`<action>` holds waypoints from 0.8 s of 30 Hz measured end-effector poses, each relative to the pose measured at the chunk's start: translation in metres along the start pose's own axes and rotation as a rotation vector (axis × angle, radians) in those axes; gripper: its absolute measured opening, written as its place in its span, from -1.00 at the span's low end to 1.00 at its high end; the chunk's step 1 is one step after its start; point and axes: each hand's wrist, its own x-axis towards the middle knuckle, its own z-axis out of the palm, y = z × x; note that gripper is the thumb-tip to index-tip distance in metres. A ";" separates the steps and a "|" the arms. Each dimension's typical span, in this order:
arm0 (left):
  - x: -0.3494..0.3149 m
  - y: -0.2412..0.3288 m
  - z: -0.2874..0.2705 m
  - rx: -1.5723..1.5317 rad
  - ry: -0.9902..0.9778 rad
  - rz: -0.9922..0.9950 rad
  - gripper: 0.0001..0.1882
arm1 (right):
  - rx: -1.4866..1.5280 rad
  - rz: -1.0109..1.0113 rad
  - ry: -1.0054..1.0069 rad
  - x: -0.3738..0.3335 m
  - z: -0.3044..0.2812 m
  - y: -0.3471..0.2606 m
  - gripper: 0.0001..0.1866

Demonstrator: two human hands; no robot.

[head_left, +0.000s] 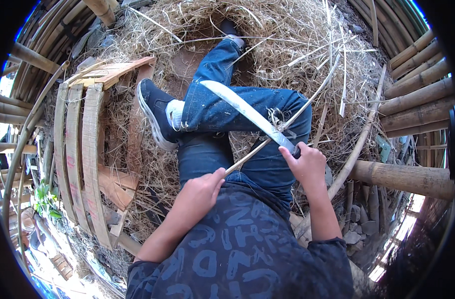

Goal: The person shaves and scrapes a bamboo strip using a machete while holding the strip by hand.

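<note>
My right hand (308, 165) is closed round the dark handle of a large knife (245, 112), whose broad, pale curved blade points up and left across my jeans. In my closed left hand (201, 192) is the near end of a thin bamboo strip (297, 114). That strip runs up and right over my bent leg (287, 107) and crosses the blade close to its handle. Pale shavings cling to the strip and the jeans by the crossing. Whether the cutting edge is biting into the strip I cannot tell.
Curly shavings (287, 55) cover the ground ahead. A wooden slatted crate (92, 149) stands at my left. Bamboo poles (416, 102) form walls on both sides, and a thick pole (401, 178) juts in from the right. Stones (357, 231) lie below it.
</note>
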 end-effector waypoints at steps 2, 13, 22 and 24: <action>0.004 0.002 -0.004 0.015 -0.027 -0.014 -0.75 | -0.041 0.006 0.024 -0.004 -0.004 -0.012 -0.33; 0.010 0.003 -0.005 0.022 -0.049 -0.016 -0.74 | 0.020 0.054 -0.008 0.006 -0.002 0.006 -0.33; 0.019 -0.001 -0.010 0.008 -0.066 -0.041 -0.72 | 0.042 -0.099 -0.010 0.005 0.000 -0.003 -0.31; 0.021 0.002 -0.009 -0.013 -0.071 -0.070 -0.71 | 0.003 0.031 0.033 0.017 0.002 0.017 -0.33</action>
